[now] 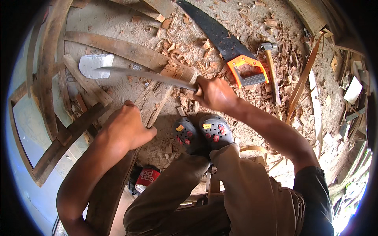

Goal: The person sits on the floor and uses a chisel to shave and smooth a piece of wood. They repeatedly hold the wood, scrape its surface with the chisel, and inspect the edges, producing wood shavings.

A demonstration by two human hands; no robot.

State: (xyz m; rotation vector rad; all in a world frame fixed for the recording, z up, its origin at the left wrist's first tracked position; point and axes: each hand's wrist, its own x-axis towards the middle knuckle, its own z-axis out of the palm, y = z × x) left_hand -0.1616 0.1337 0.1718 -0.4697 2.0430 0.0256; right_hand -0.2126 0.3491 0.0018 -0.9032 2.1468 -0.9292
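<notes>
Idle tools and offcuts spread over a chip-strewn floor.
Clock positions run from the centre of the view: at one o'clock lies a handsaw, dark-bladed, with an orange-and-black handle; at two, a hammer rests near it, metal head toward twelve, amid thick wood chips. Past the hammer, between two and three, runs a long brown strip, and a pale strip lies at three. A white slab sits at ten, wooden slats cross beyond it, and a red can stands out at seven.
</notes>
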